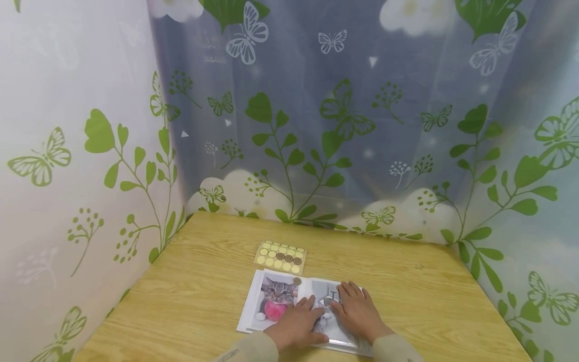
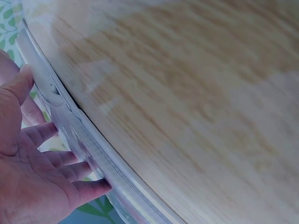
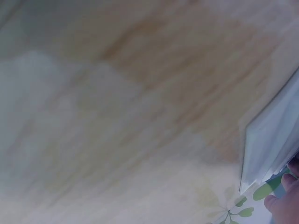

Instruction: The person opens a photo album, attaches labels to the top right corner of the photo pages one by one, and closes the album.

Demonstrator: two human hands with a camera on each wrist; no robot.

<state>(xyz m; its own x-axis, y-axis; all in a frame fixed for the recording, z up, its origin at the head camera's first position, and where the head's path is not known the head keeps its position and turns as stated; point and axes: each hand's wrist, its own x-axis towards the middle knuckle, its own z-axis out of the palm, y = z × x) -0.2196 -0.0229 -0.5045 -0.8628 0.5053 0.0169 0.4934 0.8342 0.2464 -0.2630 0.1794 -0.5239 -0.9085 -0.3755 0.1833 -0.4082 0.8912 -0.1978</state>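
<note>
An open photo album (image 1: 248, 307) lies on the wooden table. Its left page carries a picture of a tabby cat (image 1: 277, 289) with a pink ball, and a round brown sticker (image 1: 296, 281) sits at that page's top right corner. My left hand (image 1: 296, 324) rests with fingers spread near the middle fold. Flat over the greyish right-page photo (image 1: 322, 289) lies my right hand (image 1: 359, 311), covering part of it. The left wrist view shows the album's page edges (image 2: 107, 154) beside the left fingers (image 2: 77, 172). In the right wrist view, fingers (image 3: 287, 200) appear beside the album's corner (image 3: 266, 140).
Behind the album lies a sheet of round stickers (image 1: 280, 256), mostly pale yellow with several brown ones. The wooden table (image 1: 194, 281) is bordered at the back and sides by curtains (image 1: 307, 151) printed with green leaves and butterflies.
</note>
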